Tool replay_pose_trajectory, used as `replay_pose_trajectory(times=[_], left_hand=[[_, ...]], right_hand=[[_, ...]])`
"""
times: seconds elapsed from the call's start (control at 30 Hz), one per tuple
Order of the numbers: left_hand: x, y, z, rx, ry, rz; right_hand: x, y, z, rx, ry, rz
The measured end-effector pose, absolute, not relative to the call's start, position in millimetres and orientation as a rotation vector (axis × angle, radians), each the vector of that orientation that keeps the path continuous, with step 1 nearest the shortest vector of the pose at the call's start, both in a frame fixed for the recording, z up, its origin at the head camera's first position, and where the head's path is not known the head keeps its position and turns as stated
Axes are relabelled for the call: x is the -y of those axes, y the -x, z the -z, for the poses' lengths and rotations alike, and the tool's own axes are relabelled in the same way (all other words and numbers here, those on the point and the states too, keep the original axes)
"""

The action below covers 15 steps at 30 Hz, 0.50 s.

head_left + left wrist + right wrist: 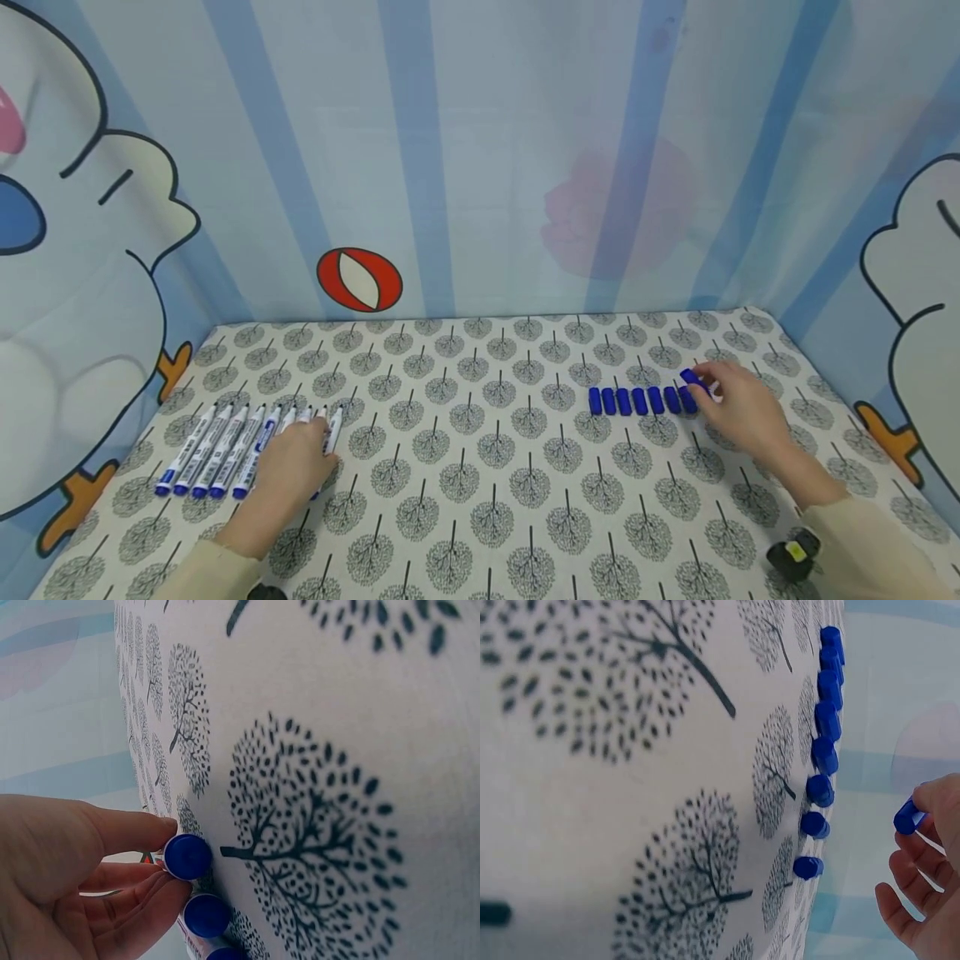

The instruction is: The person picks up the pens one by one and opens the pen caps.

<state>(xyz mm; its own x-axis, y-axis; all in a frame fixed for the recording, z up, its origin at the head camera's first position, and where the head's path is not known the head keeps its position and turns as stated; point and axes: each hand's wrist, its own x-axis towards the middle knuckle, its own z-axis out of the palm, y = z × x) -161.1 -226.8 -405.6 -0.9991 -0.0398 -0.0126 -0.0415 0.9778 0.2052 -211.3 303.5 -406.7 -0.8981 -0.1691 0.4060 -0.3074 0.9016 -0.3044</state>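
On the left of the table, several white whiteboard markers (225,450) lie side by side, dark uncapped tips pointing away and blue ends toward me. My left hand (294,462) is over the right part of this row. Its thumb and fingers pinch the rightmost marker (334,427), whose blue end (187,856) shows in the left wrist view. Over at the right, my right hand (746,410) holds a blue marker cap (910,816) between thumb and fingers, raised above the table. Several more blue caps (639,402) form a neat row just left of that hand.
A white cloth with grey tree prints covers the table (487,467). Behind it hangs a blue-striped curtain (495,167) with cartoon figures at both sides. A black wrist device (793,554) sits at the right sleeve.
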Motion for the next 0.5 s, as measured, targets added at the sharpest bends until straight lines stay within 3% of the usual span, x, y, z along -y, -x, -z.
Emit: replay_pose_trajectory(times=[0.5], left_hand=[[228.2, 163.8, 401.6, -3.145, 0.053, -0.314]], right_hand=[[-328.2, 219.7, 407.8, 2.834, -0.175, -0.572]])
